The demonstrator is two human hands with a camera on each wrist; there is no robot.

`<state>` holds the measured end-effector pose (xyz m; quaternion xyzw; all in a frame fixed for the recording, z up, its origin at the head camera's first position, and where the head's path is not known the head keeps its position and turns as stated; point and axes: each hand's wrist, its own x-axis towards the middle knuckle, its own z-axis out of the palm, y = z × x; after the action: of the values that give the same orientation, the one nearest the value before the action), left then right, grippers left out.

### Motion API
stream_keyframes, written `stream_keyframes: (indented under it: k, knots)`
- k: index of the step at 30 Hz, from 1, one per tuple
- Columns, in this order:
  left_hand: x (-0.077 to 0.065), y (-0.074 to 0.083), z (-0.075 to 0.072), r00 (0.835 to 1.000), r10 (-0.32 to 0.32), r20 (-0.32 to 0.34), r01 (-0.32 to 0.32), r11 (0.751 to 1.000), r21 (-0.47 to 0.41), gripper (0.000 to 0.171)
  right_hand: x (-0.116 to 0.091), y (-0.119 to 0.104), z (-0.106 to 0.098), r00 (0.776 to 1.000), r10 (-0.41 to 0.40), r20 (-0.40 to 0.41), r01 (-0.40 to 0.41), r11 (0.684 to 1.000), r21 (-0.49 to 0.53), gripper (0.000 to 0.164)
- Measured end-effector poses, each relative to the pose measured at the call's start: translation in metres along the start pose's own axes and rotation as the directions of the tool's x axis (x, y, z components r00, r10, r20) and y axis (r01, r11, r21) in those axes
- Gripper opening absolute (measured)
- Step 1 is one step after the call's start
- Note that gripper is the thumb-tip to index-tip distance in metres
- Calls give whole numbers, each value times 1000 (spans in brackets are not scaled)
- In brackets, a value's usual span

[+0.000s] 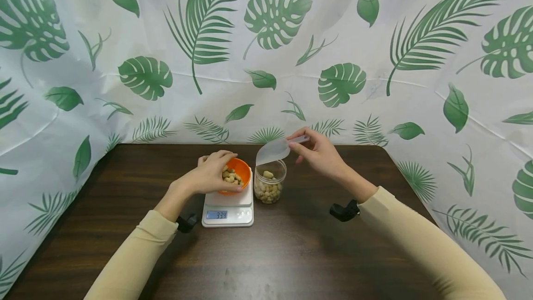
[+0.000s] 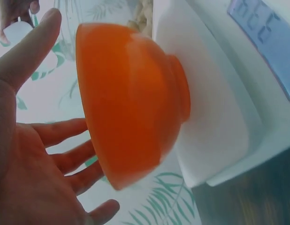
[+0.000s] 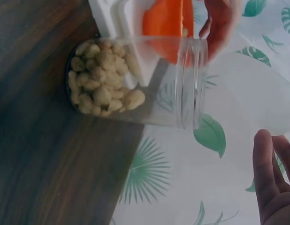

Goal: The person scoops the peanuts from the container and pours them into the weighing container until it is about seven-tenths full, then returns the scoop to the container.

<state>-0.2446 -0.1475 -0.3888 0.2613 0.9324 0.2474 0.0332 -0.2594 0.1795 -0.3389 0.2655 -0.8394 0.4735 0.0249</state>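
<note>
An orange bowl [image 1: 239,170] with peanuts [image 1: 231,177] in it stands on a white kitchen scale [image 1: 239,217], whose display reads about 93.4. My left hand [image 1: 210,174] reaches over the bowl; in the left wrist view its fingers [image 2: 72,157] are spread at the rim, the thumb apart from the wall. With fingers and thumb my right hand [image 1: 318,152] pinches the handle of a translucent white scoop [image 1: 272,151], tilted over the mouth of a clear jar [image 1: 270,184]. Peanuts [image 3: 100,77] fill the jar's lower part.
Scale and jar stand side by side on a dark wooden table [image 1: 291,253]. Behind the table's back edge hangs a white cloth [image 1: 233,73] printed with green leaves. Both wrists carry a black camera mount [image 1: 344,211].
</note>
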Motion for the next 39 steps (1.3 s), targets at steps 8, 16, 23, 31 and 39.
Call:
stream_keyframes:
  k: [8,16,23,31,39]
  knots:
    - [10,9,7,999,45,-28,-46,999,-6,86,-1,2,-6,999,9,33,-8,999,-42,19]
    - [18,20,13,997,73,-31,-74,997,-21,81,2,0,-5,993,-6,120,24,988,-151,14]
    - [25,27,18,997,77,-4,-78,996,-31,81,4,-1,3,983,-37,179,75,975,-210,13]
    - [31,31,22,996,91,-2,-91,995,-34,84,11,-7,14,968,-53,244,129,942,-308,11]
    - [37,32,28,996,89,16,-88,995,-42,82,14,-6,21,939,-48,340,172,923,-344,13]
